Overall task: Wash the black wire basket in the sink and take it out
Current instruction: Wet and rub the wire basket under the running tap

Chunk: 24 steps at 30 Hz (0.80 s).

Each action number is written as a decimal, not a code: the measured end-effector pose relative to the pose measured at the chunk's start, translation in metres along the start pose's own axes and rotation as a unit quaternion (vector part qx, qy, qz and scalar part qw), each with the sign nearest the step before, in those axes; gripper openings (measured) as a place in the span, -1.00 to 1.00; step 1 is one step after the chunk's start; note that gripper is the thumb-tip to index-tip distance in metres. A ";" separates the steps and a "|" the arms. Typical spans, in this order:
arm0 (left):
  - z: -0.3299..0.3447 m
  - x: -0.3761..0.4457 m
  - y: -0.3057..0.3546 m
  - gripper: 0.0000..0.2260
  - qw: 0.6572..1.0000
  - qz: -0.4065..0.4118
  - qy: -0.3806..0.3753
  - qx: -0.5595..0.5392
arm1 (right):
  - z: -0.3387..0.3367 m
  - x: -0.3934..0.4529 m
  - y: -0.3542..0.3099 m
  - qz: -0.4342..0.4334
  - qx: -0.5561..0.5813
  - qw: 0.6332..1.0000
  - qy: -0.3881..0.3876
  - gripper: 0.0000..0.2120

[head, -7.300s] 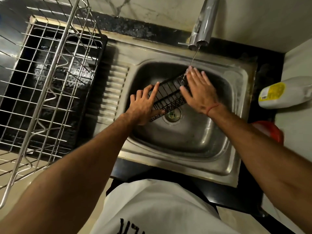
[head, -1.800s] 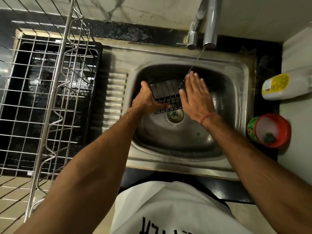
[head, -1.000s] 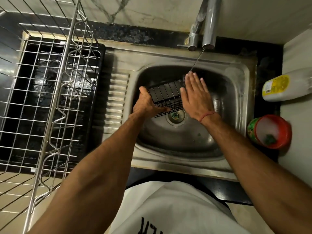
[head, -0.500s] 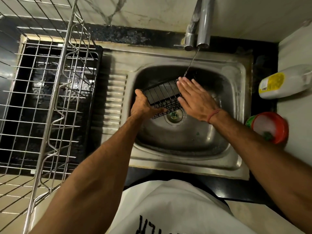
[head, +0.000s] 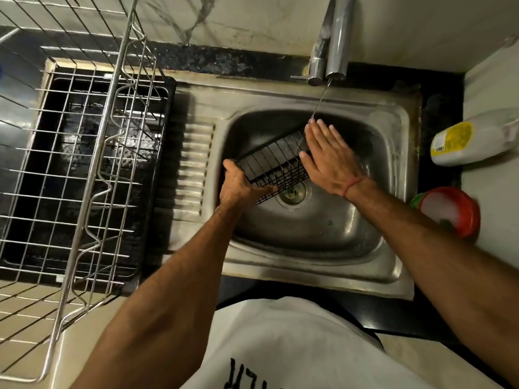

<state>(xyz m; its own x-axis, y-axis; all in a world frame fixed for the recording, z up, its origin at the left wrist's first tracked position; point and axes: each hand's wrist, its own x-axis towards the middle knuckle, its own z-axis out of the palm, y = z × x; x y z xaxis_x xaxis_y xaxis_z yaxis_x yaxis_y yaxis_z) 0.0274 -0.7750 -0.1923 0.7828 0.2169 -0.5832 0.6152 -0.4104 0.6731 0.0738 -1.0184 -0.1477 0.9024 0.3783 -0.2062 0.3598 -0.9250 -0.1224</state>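
Two hands: the black wire basket (head: 273,164), judged light, stiff and wet-slippery, is gripped endwise by the left hand (head: 238,183) and pressed by the flat right hand (head: 327,155).

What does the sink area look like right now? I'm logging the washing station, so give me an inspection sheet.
Surface: steel sink with ribbed drainboard, set in a dark counter; basin wet, drain open.
Job's things: black wire basket held tilted above the drain, thin water stream from the tap landing near its upper end.
Clutter: white bottle with yellow label lying on its side; red-rimmed tub at the right.
Grippers: left hand grips the basket's lower end; right hand flat, fingers straight, against its upper end.
Cables: nothing seen.
Surroundings: metal dish rack over a black tray at the left; marbled wall behind.
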 end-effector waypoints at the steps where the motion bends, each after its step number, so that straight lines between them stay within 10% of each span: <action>1: 0.000 -0.002 0.001 0.07 1.000 0.002 0.001 0.001 | -0.001 -0.002 0.007 -0.032 -0.002 0.999 -0.006 -0.33; 10: 0.005 -0.021 -0.006 0.02 1.000 -0.013 0.026 0.004 | -0.005 0.008 -0.014 -0.122 0.003 0.992 -0.029 -0.34; 15: 0.007 -0.025 -0.005 0.07 0.999 -0.030 0.027 0.005 | -0.009 0.019 -0.022 -0.019 0.041 0.999 -0.009 -0.34; 19: 0.005 -0.031 -0.003 0.06 0.999 -0.043 0.027 0.009 | -0.003 0.014 -0.021 -0.146 0.018 0.989 -0.027 -0.35; 24: 0.001 -0.038 0.005 0.04 0.998 -0.061 0.021 0.018 | -0.011 0.017 -0.004 -0.018 0.042 0.999 -0.016 -0.34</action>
<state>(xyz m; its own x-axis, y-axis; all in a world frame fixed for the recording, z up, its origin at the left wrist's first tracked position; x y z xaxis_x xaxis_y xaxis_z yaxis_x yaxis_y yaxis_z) 0.0009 -0.7862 -0.1669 0.7066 0.3044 -0.6388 0.7024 -0.4108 0.5812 0.0901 -1.0090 -0.1402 0.8803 0.4138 -0.2318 0.3696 -0.9048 -0.2118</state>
